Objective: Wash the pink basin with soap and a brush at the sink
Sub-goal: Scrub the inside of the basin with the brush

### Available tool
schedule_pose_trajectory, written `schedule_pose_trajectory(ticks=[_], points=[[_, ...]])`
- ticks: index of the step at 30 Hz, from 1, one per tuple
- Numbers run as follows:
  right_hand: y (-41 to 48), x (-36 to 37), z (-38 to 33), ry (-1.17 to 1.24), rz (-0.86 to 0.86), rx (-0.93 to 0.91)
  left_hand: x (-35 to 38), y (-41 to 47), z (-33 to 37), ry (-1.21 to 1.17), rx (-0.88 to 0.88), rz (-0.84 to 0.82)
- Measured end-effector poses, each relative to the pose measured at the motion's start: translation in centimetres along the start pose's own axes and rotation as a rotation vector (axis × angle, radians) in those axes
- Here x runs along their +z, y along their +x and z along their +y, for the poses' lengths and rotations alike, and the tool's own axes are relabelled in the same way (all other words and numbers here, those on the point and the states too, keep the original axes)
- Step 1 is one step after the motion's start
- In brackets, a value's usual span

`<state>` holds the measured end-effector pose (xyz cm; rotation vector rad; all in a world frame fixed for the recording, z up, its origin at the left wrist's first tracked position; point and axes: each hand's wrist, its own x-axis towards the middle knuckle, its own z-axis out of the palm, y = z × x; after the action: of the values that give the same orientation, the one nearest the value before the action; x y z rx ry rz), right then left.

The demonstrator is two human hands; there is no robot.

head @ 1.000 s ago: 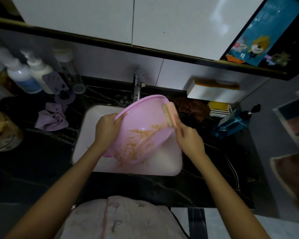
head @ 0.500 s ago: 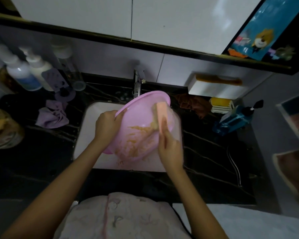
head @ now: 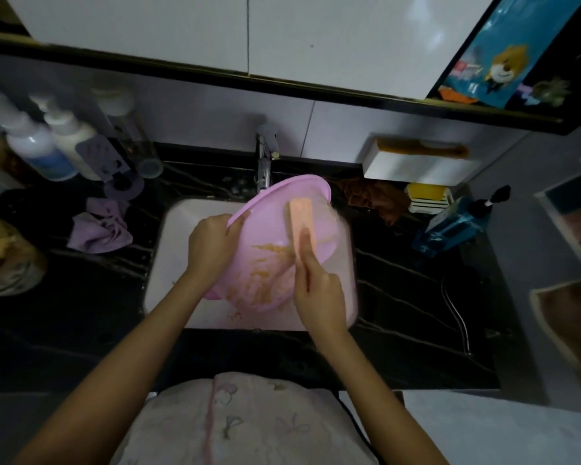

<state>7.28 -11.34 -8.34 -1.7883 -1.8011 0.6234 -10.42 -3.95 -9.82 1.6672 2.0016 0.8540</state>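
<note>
Your right hand (head: 319, 293) grips the brush (head: 302, 223): the index finger lies straight along its flat back, and the other fingers are curled round its lower part. The brush is a long peach-coloured block with rounded corners, and its underside presses on the inner wall of the pink basin (head: 269, 226). Your left hand (head: 212, 243) pinches the left rim of the basin, the thumb on the rim's upper side and the fingers curled under it. The basin is round, of smooth plastic, and is held tilted over the white sink (head: 182, 226), with its far rim just below the metal faucet (head: 264, 162). Inside the basin there are yellowish-brown smears (head: 265, 276), thick toward the lower part; a few specks lie also on the sink floor. The sink is rectangular with rounded corners and is set in a dark, veined counter (head: 81, 313). On the counter to the left stand white pump bottles (head: 41, 152), with a crumpled purple cloth (head: 98, 229) near them; to the right lies a blue bottle (head: 450, 226). One second ago the brush was at the right rim of the basin; now it is further inside, over the wall, while your left hand keeps the same hold.
</note>
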Motion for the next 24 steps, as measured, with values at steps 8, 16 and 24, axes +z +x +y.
schedule_pose_trajectory(ticks=[8, 16, 24], points=[[-0.4, -0.7, -1.0, -0.153, -0.066, 0.055, 0.0, 0.3, -0.1, 0.000, -0.008, 0.010], [1.4, -2.7, -0.7, -0.225, -0.116, 0.137, 0.0, 0.1, -0.2, 0.035, -0.011, 0.016], [6.1, -4.3, -1.3, -0.241, -0.084, 0.302, 0.1, -0.7, 0.6, 0.033, -0.045, -0.015]])
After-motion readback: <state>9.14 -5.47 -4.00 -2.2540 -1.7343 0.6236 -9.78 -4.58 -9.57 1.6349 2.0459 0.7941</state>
